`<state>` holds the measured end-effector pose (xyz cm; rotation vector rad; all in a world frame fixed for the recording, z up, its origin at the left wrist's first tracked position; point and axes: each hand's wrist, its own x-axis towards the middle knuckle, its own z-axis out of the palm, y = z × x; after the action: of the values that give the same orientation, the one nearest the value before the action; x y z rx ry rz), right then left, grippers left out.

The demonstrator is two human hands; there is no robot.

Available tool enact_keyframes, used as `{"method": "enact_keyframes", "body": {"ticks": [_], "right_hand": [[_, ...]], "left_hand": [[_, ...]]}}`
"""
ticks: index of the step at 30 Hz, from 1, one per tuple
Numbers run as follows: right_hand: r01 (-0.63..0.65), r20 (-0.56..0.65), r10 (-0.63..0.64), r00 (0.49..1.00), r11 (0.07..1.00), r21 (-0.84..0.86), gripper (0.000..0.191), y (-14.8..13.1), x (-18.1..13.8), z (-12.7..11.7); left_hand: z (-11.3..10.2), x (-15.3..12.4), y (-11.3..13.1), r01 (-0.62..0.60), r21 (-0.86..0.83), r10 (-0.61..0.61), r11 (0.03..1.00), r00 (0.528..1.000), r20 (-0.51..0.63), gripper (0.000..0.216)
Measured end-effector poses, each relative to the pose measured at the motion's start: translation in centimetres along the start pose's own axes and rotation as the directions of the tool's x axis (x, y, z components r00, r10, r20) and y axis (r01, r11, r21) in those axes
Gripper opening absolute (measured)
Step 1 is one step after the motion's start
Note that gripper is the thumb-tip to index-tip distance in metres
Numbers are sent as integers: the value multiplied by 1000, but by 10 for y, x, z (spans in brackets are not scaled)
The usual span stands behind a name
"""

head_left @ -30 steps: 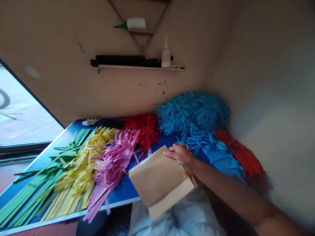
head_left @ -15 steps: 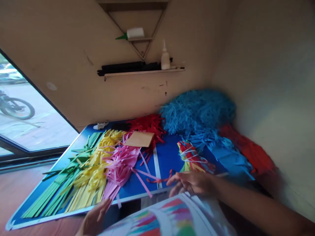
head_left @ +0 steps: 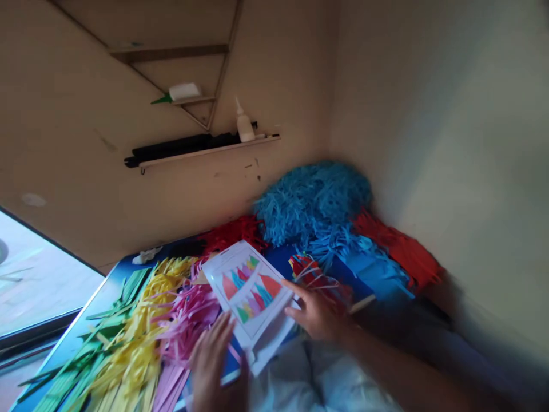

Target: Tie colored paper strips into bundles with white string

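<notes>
Printed sheet [head_left: 244, 283] sits between left hand [head_left: 217, 357] and right hand [head_left: 315, 312], over the table's [head_left: 278, 252] near edge. Paper strips [head_left: 137, 343] left of it, tied streamer bundle [head_left: 315, 277] just right, shredded heap [head_left: 315, 200] further back, squeeze bottle [head_left: 245, 127] on the wall shelf [head_left: 206, 151].

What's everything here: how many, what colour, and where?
Printed paper: sheet count unclear, white with multicoloured pattern, front centre
Table: 1, blue, centre and left
Brown paper: 1, brown, mostly behind printed paper
Green strips: 1 bunch, green, table's left
Yellow strips: 1 bunch, yellow, beside green
Pink strips: 1 bunch, pink, beside yellow
Blue strips: 1 heap, blue, back corner
Red strips: 2 heaps, red, flanking blue
Tied bundle: 1, mostly red, right of printed paper
Scrap: 1, white, table's far left
Walls: 2, beige, behind and right
Shelves: 3, brownish, back wall
Bottles: 2, white, on shelves
Dark items: count unclear, black, lowest shelf
Opening: 1, bright, left edge
Left hand: 1, open, by printed paper's left edge
Right hand: 1, holding printed paper's right edge
</notes>
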<state>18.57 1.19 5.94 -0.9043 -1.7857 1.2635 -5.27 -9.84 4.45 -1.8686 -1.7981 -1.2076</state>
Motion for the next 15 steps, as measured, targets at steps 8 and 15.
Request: {"method": "enact_keyframes", "body": {"ticks": [8, 15], "right_hand": [[207, 92, -190, 977, 948, -242, 68, 1, -10, 10], [-219, -319, -63, 946, 600, -769, 79, 55, 19, -10]], "left_hand": [[55, -5, 17, -290, 267, 234, 919, 946, 225, 49], [55, -5, -1, -229, 248, 180, 941, 962, 205, 58]]}}
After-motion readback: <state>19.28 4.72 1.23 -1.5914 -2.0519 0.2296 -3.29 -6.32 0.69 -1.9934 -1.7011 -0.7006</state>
